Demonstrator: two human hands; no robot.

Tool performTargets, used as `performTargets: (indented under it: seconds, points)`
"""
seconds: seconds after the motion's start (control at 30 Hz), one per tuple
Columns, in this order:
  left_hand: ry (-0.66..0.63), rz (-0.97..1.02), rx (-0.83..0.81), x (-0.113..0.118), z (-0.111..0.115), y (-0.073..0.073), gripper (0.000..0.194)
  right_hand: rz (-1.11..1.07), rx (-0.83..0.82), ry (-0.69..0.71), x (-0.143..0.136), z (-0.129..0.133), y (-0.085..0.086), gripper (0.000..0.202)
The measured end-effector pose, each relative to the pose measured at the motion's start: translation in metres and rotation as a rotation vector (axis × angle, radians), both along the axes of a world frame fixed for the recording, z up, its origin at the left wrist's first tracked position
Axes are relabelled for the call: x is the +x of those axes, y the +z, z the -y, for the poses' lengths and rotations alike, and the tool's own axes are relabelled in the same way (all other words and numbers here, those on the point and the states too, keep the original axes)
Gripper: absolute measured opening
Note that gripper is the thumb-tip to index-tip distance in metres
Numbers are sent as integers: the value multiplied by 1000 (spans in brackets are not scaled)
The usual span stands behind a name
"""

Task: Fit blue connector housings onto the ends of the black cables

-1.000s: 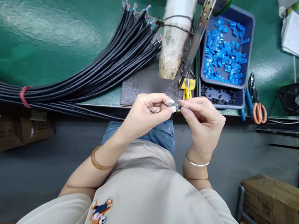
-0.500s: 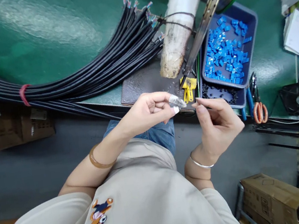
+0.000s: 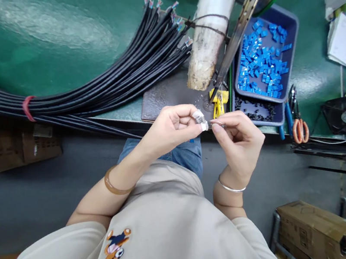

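Observation:
Near the table's front edge my left hand (image 3: pixel 179 125) is closed in a pinch, with white tape round its index fingertip. What it pinches is too small to tell, though a bit of blue shows beneath its fingers. My right hand (image 3: pixel 238 134) also pinches, its fingertips close to the left ones, on thin wire ends. Just beyond the hands, a yellow tool (image 3: pixel 218 105) lies on a dark board (image 3: pixel 167 95). Black cables (image 3: pixel 104 90) with stripped, coloured ends curve in from the left, bound by a red tie (image 3: pixel 28 109).
A bin (image 3: pixel 293 47) of blue connectors stands at the right, over another bin (image 3: pixel 279 118) of small black parts. Orange-handled scissors (image 3: pixel 300 130) lie beside them. A wrapped tube (image 3: pixel 206 32) hangs over the board. Cardboard boxes (image 3: pixel 320 228) stand lower right.
My right hand has moved left, bringing its fingertips up to those of my left hand. The left index finger is more bent.

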State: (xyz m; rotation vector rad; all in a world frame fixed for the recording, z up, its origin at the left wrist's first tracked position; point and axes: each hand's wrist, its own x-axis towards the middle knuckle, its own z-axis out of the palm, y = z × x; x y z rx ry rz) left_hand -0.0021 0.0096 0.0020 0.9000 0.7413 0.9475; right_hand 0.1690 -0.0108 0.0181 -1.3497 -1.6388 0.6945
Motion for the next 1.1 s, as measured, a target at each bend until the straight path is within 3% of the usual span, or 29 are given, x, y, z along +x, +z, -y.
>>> performTargets:
  seconds: [0.33, 1.1]
  points:
    - [-25, -9, -26, -3, 0, 1, 13, -87, -24, 83, -2, -2, -1, 5]
    - [-122, -84, -8, -5, -4, 5, 11, -23, -31, 198, 7, -3, 0, 6]
